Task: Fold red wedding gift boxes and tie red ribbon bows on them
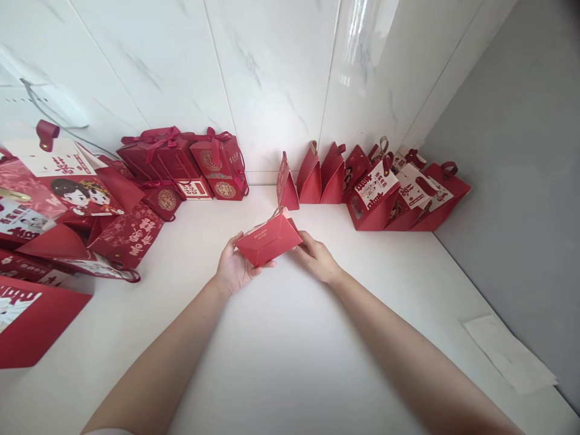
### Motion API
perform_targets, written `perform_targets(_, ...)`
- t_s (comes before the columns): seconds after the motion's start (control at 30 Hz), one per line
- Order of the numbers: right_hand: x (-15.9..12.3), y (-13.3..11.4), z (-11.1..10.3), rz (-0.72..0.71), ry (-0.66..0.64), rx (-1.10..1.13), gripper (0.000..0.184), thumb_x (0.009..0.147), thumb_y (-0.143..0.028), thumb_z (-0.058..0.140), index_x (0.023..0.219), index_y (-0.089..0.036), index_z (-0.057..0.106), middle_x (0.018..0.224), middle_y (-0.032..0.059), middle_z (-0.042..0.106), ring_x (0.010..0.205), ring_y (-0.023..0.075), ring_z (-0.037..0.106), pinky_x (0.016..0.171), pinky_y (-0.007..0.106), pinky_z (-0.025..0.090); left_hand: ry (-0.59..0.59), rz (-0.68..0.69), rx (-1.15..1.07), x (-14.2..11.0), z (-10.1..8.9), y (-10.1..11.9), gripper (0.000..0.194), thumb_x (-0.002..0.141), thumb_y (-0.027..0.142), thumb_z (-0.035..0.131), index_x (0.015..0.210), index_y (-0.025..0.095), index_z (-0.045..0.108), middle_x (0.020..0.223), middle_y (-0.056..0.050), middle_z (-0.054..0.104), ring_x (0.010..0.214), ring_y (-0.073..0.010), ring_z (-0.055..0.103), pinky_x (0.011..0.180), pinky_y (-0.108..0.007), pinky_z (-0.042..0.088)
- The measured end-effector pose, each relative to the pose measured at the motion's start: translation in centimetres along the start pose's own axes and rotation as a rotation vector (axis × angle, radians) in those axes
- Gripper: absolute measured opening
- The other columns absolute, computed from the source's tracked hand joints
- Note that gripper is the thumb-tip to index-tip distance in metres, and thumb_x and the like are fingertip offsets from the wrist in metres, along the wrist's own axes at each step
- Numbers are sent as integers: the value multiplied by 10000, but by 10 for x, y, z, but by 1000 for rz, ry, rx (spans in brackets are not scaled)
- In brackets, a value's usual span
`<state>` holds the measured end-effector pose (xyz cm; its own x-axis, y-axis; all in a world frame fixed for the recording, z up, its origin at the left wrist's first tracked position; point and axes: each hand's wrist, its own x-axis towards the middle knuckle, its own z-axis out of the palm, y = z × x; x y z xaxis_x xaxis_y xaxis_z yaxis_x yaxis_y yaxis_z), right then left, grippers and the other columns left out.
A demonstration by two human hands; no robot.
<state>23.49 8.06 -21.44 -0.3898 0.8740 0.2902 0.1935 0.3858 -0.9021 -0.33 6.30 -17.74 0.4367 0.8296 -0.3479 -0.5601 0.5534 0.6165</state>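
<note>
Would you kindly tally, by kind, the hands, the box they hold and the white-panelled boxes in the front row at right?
Hands (left hand, right hand): 2
Held red box: 1
White-panelled boxes, right front row: 3
Total: 6

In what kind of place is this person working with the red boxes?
Probably a small packing corner in a home or shop: a plain white table, a marble-look tiled wall, and rows of red gift boxes with little handles.

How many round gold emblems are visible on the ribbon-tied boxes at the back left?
3: an upper emblem at the right end, a lower emblem beneath it, and a front emblem farther left. Others may be hidden.
</note>
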Motion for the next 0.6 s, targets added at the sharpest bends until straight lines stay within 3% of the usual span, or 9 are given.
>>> perform_targets(0.1,1,0,-1,6,10,-55,342,1025,-473,410,1093,-213,622,1124,38,658,1029,229,610,913,340,458,-75,15,77,0,2,-4,499,876,515,496,1199,156,619,1027,-144,724,801,-304,730,463,-274,560)
perform_targets(0.2,1,4,-1,15,38,-53,441,1035,-494,335,1011,-193,657,1105,50,666,1041,248,606,931,350,445,-115,146,171,2,5,-11,470,832,456,553,1147,122,653,1039,-156,723,864,-329,714,519,-309,562)
perform_targets(0.3,1,7,0,39,74,-50,453,1034,-476,326,946,-188,665,1022,43,678,980,248,616,890,341,457,0,284,204,3,6,-18,362,743,285,630,1061,123,690,1039,-118,732,945,-305,693,713,-359,575)
perform_targets(0.4,1,9,1,41,69,-40,403,1020,-416,351,921,-192,671,991,29,676,944,231,620,839,313,470,115,326,206,4,6,-23,386,633,160,633,1011,133,709,1007,-82,740,958,-293,679,818,-403,554)
perform_targets(0.6,2,11,1,18,48,-40,275,942,-298,428,934,-202,686,1021,17,671,934,211,620,825,288,469,110,307,216,5,5,-23,462,557,99,576,1004,105,696,991,-108,738,971,-320,666,854,-458,533)
